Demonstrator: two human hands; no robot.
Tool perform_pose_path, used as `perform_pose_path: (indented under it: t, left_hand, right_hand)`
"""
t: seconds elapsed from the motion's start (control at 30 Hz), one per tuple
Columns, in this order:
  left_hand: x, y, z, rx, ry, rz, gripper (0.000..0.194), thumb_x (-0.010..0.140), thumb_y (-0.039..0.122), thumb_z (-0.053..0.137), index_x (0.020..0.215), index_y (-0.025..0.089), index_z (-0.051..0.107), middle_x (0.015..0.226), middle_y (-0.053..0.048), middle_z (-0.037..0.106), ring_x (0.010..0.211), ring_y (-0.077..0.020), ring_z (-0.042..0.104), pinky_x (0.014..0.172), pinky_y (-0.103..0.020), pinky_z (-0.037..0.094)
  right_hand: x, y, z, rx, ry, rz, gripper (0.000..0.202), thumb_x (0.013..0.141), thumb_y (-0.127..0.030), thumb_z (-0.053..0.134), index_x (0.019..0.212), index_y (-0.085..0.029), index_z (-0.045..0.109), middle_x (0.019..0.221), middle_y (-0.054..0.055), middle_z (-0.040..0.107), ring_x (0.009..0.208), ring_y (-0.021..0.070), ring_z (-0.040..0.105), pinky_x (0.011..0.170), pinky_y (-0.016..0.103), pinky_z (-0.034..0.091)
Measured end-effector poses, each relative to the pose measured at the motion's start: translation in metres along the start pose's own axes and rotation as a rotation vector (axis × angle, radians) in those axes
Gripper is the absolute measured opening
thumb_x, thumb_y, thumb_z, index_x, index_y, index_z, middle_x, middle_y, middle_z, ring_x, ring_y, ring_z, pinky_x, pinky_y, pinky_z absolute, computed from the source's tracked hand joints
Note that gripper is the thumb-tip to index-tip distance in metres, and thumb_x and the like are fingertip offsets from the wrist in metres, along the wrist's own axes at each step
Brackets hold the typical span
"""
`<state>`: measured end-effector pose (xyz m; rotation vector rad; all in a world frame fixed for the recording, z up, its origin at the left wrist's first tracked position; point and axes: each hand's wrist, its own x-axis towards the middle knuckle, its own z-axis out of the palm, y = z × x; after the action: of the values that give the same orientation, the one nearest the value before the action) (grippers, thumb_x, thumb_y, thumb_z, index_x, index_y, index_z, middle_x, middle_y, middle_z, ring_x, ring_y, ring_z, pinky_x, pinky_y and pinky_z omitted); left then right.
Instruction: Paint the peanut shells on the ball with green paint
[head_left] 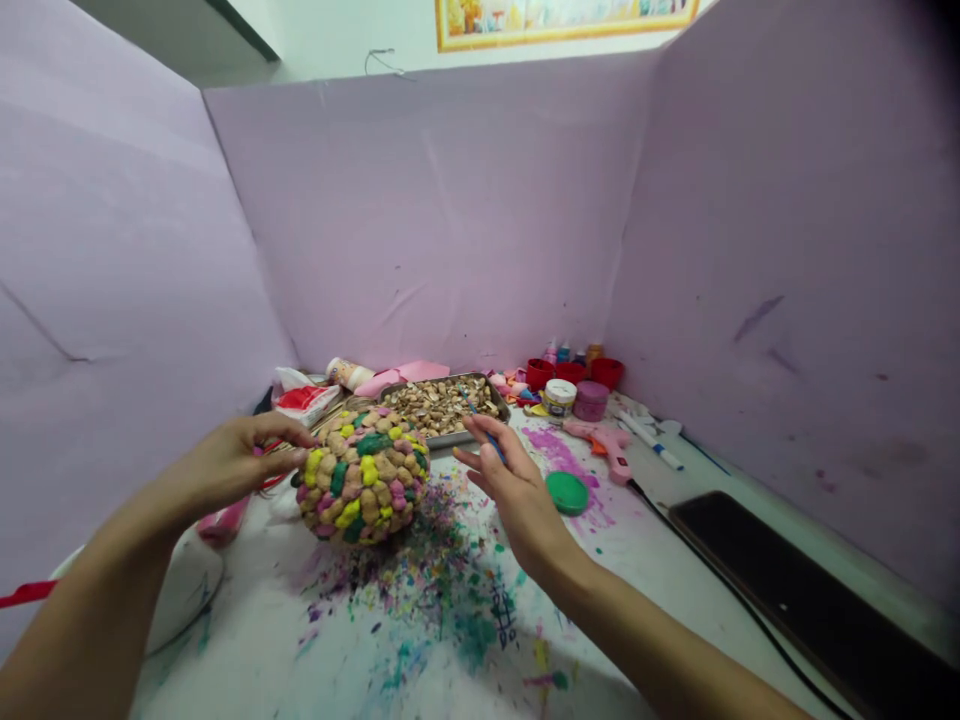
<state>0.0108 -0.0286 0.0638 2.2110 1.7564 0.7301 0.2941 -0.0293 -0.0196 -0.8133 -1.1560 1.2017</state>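
Observation:
A rounded ball-like craft piece [364,478], covered in peanut shells, stands on the paint-spotted table. Some of its shells are painted yellow, green and pink; others are plain tan. At its left side, my left hand [251,455] holds it with thumb and fingers. A thin paintbrush [495,447] with a blue handle is pinched in my right hand [517,490], its tip pointing up and away, apart from the ball. Just right of that hand lies a round green lid or shallow dish [567,492].
Behind the ball is a metal tray [450,438] of shells. Paint jars [559,397] and red cups [607,373] stand at the back right. A pink glue gun [611,450], its cord, a marker [660,447] and a phone-like black slab [795,590] lie rightward. Lilac panels [450,220] enclose the table.

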Motion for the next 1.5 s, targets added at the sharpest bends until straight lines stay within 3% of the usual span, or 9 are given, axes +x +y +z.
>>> perform_pose_path:
  t: [0.2, 0.43, 0.67, 0.8, 0.87, 1.0, 1.17, 1.37, 1.5]
  left_hand:
    - [-0.001, -0.010, -0.009, -0.048, -0.021, -0.081, 0.022, 0.078, 0.040, 0.065, 0.080, 0.018, 0.068, 0.082, 0.001, 0.071, 0.079, -0.0179, 0.062, 0.071, -0.023, 0.049]
    - [-0.003, -0.014, -0.010, -0.216, -0.130, -0.086, 0.024, 0.083, 0.036, 0.061, 0.102, 0.022, 0.065, 0.103, -0.001, 0.071, 0.093, -0.0193, 0.063, 0.082, -0.030, 0.050]
    - [-0.006, -0.011, -0.012, -0.259, -0.173, -0.124, 0.025, 0.085, 0.038, 0.057, 0.104, 0.024, 0.066, 0.105, 0.003, 0.070, 0.101, -0.0189, 0.060, 0.089, -0.031, 0.046]
    - [-0.002, -0.028, -0.013, -0.263, -0.197, -0.139, 0.039, 0.085, 0.050, 0.054, 0.110, 0.022, 0.063, 0.116, 0.001, 0.067, 0.110, -0.0208, 0.057, 0.095, -0.032, 0.044]
    - [0.002, -0.044, -0.015, -0.269, -0.321, -0.180, 0.054, 0.076, 0.057, 0.062, 0.116, 0.020, 0.060, 0.119, -0.002, 0.066, 0.114, -0.0239, 0.056, 0.095, -0.032, 0.045]
    - [0.008, -0.065, -0.019, -0.238, -0.337, -0.237, 0.065, 0.074, 0.061, 0.062, 0.123, 0.018, 0.056, 0.131, -0.005, 0.059, 0.125, -0.0264, 0.048, 0.103, -0.033, 0.040]
    - [0.008, -0.061, -0.021, -0.167, -0.320, -0.259, 0.074, 0.068, 0.067, 0.062, 0.124, 0.019, 0.056, 0.134, -0.003, 0.057, 0.129, -0.0314, 0.042, 0.107, -0.039, 0.037]
    - [0.009, -0.058, -0.019, -0.146, -0.293, -0.314, 0.090, 0.057, 0.080, 0.059, 0.123, 0.018, 0.058, 0.136, -0.003, 0.055, 0.134, -0.0355, 0.033, 0.108, -0.040, 0.035]
    - [0.009, -0.062, -0.016, -0.274, -0.308, -0.291, 0.077, 0.063, 0.073, 0.062, 0.122, 0.022, 0.058, 0.135, -0.001, 0.056, 0.133, -0.0324, 0.036, 0.109, -0.039, 0.033]
  right_hand:
    - [-0.003, 0.005, 0.017, 0.031, -0.095, 0.003, 0.035, 0.086, -0.035, 0.049, 0.120, -0.028, 0.047, 0.144, 0.008, 0.044, 0.111, 0.0216, 0.062, 0.096, 0.041, 0.046]
    - [0.003, 0.018, 0.028, 0.082, -0.011, 0.114, 0.041, 0.075, -0.022, 0.053, 0.115, -0.026, 0.047, 0.144, 0.011, 0.044, 0.126, 0.0277, 0.049, 0.093, 0.045, 0.047]
    - [0.010, 0.025, 0.033, 0.196, -0.009, 0.165, 0.057, 0.058, -0.009, 0.045, 0.113, -0.026, 0.041, 0.149, 0.010, 0.036, 0.109, 0.0233, 0.063, 0.096, 0.039, 0.043]
    - [0.012, 0.030, 0.034, 0.221, -0.020, 0.197, 0.061, 0.054, -0.008, 0.044, 0.112, -0.027, 0.041, 0.149, 0.008, 0.036, 0.107, 0.0233, 0.063, 0.088, 0.036, 0.046]
    - [0.015, 0.034, 0.036, 0.231, -0.022, 0.204, 0.061, 0.053, -0.007, 0.044, 0.112, -0.026, 0.042, 0.148, 0.008, 0.037, 0.112, 0.0225, 0.060, 0.088, 0.034, 0.045]
    - [0.021, 0.040, 0.041, 0.261, -0.019, 0.213, 0.058, 0.052, -0.006, 0.047, 0.107, -0.027, 0.044, 0.146, 0.006, 0.040, 0.122, 0.0211, 0.051, 0.084, 0.029, 0.045]
    - [0.022, 0.040, 0.045, 0.324, -0.048, 0.261, 0.064, 0.048, -0.003, 0.043, 0.107, -0.028, 0.043, 0.146, 0.006, 0.041, 0.098, 0.0197, 0.066, 0.072, 0.028, 0.047]
    - [0.020, 0.036, 0.045, 0.399, -0.056, 0.281, 0.064, 0.045, -0.003, 0.042, 0.104, -0.027, 0.045, 0.146, 0.005, 0.040, 0.084, 0.0149, 0.068, 0.060, 0.022, 0.044]
    - [0.020, 0.036, 0.041, 0.443, -0.055, 0.303, 0.066, 0.044, -0.003, 0.044, 0.105, -0.027, 0.044, 0.149, 0.006, 0.035, 0.083, 0.0155, 0.068, 0.052, 0.020, 0.041]
